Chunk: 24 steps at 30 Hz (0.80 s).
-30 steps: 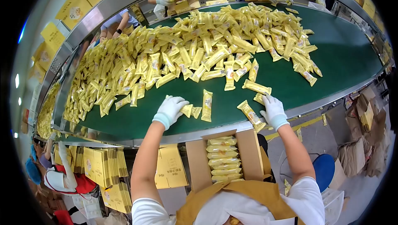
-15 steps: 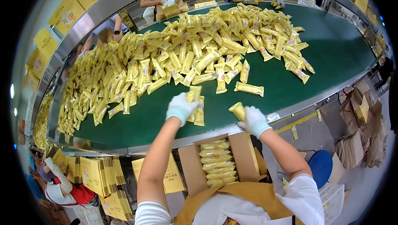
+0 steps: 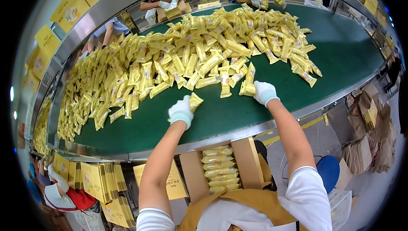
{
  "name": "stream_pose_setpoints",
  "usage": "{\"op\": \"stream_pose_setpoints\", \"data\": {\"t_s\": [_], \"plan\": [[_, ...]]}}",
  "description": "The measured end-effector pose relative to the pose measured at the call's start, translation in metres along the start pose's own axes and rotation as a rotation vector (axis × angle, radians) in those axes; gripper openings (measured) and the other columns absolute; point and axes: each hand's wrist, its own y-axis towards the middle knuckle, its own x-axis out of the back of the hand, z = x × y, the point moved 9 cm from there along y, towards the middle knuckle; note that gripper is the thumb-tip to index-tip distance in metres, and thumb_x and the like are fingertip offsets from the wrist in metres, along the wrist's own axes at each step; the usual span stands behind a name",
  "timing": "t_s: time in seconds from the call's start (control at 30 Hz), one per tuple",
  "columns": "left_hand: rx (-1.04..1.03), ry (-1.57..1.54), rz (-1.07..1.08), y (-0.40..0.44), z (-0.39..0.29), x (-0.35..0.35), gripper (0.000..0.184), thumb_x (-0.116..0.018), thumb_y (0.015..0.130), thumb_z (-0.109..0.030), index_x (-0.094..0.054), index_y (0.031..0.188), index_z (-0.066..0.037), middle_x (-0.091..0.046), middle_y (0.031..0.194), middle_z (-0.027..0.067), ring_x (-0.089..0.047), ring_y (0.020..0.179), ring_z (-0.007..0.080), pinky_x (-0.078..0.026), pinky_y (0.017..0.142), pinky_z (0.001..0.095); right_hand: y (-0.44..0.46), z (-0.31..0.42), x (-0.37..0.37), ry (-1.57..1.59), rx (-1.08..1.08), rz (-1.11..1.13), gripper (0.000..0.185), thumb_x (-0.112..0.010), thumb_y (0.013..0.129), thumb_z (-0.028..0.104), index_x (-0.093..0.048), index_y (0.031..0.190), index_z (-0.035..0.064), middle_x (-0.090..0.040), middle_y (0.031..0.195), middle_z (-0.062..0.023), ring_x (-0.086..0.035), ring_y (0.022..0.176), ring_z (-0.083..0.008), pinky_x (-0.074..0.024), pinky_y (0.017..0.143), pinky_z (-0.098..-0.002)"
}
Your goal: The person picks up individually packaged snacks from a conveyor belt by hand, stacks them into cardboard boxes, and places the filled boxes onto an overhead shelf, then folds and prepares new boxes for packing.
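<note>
My left hand, in a white glove, is closed around a yellow wrapped snack packet just above the green belt. To the right, my gloved right hand grips another yellow snack packet at the near edge of the pile. A further packet leans right behind it, partly overlapped. Large numbers of the same packets form a heap along the belt. Below the belt's edge, close to my body, an open cardboard box holds a row of several packets lying crosswise.
A metal rail borders the belt on my side. Flat yellow cartons stand stacked at lower left, near a co-worker in a red apron. Co-workers' gloved hands work across the belt. A blue stool stands at right.
My right hand has moved up and away from me to the packet lying at the pile's edge. My left hand has shifted slightly left; the packets beneath it no longer lie on the belt there.
</note>
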Motion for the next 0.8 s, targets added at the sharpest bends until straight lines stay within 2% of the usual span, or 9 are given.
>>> {"op": "stream_pose_setpoints", "data": {"t_s": [0.07,0.17,0.23,0.27,0.4,0.5,0.57,0.67,0.8], "plan": [[-0.079,0.161,-0.154,-0.002,0.014,0.009,0.047,-0.063,0.087,-0.009,-0.053,0.131,-0.024,-0.069,0.105,0.0087,-0.071,0.096,0.0316,-0.057,0.08,0.0454,-0.01,0.006,0.004,-0.014,0.059,-0.159,0.02,-0.07,0.082,0.015,-0.06,0.098,0.0102,-0.069,0.088,-0.0115,-0.069,0.085,-0.0328,-0.0544,0.077,-0.0443],[-0.253,0.27,-0.266,-0.005,0.029,-0.014,0.046,-0.063,0.088,-0.007,-0.053,0.131,-0.018,-0.068,0.103,0.007,-0.067,0.103,0.0282,-0.052,0.091,0.0429,-0.046,0.023,0.008,-0.104,0.206,-0.498,0.015,-0.067,0.08,0.013,-0.058,0.091,0.0108,-0.064,0.082,-0.0074,-0.066,0.08,-0.0281,-0.0514,0.076,-0.0393],[-0.346,0.345,-0.495,-0.022,0.027,-0.03,0.05,-0.068,0.089,-0.021,-0.051,0.136,-0.015,-0.066,0.114,0.0085,-0.061,0.117,0.0279,-0.044,0.103,0.0467,-0.069,0.036,0.01,-0.113,0.242,-0.487,0.048,-0.075,0.077,0.034,-0.057,0.113,0.0078,-0.06,0.101,-0.0087,-0.059,0.101,-0.0276,-0.0446,0.091,-0.0444],[-0.329,0.315,-0.335,-0.029,0.029,-0.042,0.074,-0.072,0.085,-0.045,-0.045,0.145,-0.012,-0.06,0.128,0.0135,-0.052,0.129,0.0295,-0.038,0.108,0.0503,-0.081,0.044,0.018,-0.102,0.227,-0.462,0.064,-0.077,0.076,0.039,-0.052,0.125,0.0052,-0.059,0.112,-0.0117,-0.056,0.108,-0.0296,-0.0434,0.094,-0.0457],[-0.333,0.304,-0.422,-0.058,0.018,-0.034,0.109,-0.069,0.075,-0.072,-0.034,0.154,-0.005,-0.055,0.133,0.0184,-0.047,0.132,0.031,-0.034,0.11,0.0503,-0.093,0.05,0.024,-0.134,0.298,-0.506,0.091,-0.076,0.078,0.053,-0.042,0.143,-0.0012,-0.055,0.126,-0.0166,-0.052,0.112,-0.0317,-0.0412,0.098,-0.0453],[-0.256,0.133,-0.023,-0.035,0.031,-0.034,0.114,-0.07,0.071,-0.074,-0.035,0.152,-0.002,-0.056,0.126,0.0174,-0.048,0.125,0.0332,-0.03,0.113,0.0466,-0.073,0.034,0.018,-0.047,0.235,-0.21,0.098,-0.078,0.074,0.056,-0.041,0.144,-0.0019,-0.058,0.123,-0.0156,-0.053,0.111,-0.031,-0.0416,0.097,-0.0435],[-0.28,0.103,-0.071,-0.034,0.031,-0.017,0.116,-0.079,0.065,-0.069,-0.038,0.149,-0.001,-0.055,0.124,0.0177,-0.05,0.121,0.0351,-0.032,0.112,0.0443,-0.061,0.03,0.02,-0.096,0.145,-0.021,0.106,-0.08,0.068,0.061,-0.042,0.144,-0.001,-0.062,0.118,-0.0148,-0.054,0.109,-0.0305,-0.0422,0.096,-0.0416],[-0.314,0.137,-0.33,-0.038,0.037,-0.021,0.114,-0.081,0.064,-0.066,-0.039,0.148,-0.001,-0.051,0.138,0.0188,-0.048,0.13,0.0339,-0.034,0.114,0.0449,-0.06,0.037,0.021,-0.201,0.255,-0.131,0.106,-0.081,0.068,0.062,-0.043,0.144,-0.0014,-0.061,0.118,-0.0161,-0.055,0.11,-0.0313,-0.0427,0.096,-0.042],[-0.276,-0.023,-0.058,-0.035,0.044,-0.035,0.114,-0.081,0.066,-0.065,-0.036,0.151,-0.003,-0.05,0.143,0.0166,-0.047,0.133,0.0327,-0.034,0.114,0.0438,-0.081,0.039,0.013,-0.163,0.375,-0.292,0.107,-0.08,0.069,0.061,-0.04,0.145,-0.0015,-0.06,0.119,-0.0164,-0.055,0.112,-0.0324,-0.0426,0.098,-0.043]]}}
